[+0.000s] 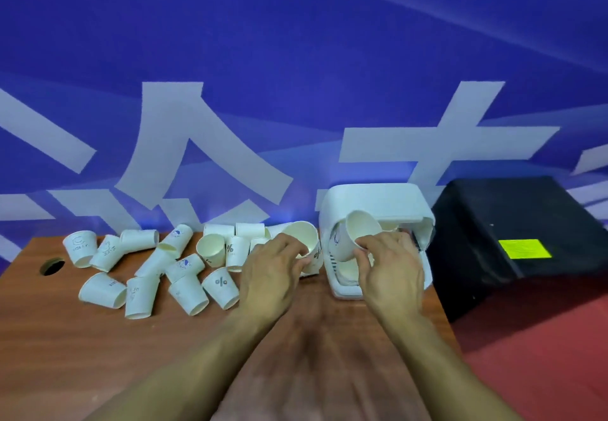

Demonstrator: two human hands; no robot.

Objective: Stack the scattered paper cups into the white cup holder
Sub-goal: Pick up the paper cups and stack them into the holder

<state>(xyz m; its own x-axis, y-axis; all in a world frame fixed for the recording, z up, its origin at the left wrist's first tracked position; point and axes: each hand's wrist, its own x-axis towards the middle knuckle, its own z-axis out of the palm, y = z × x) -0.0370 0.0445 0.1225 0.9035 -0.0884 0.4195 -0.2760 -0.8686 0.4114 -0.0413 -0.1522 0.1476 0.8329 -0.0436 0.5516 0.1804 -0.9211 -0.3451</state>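
My forearms reached in over the near edge of the wooden table (65, 355). Past them, my left hand (273, 276) had its fingers curled round a paper cup (304, 239), tilted with its mouth toward me, just left of the holder. My right hand (391, 272) gripped a second cup (358, 233) by its lower wall, mouth tipped up. It was at the open front of the white cup holder (375, 200), which stood at the table's far right corner. The scattered cups (148, 269) lay across the left half toward the far edge, most on their sides and many touching. A round hole (52, 266) sat near the left edge. A black box (513, 223) stood beyond the right edge, and a blue backdrop (296, 58) rose behind everything.
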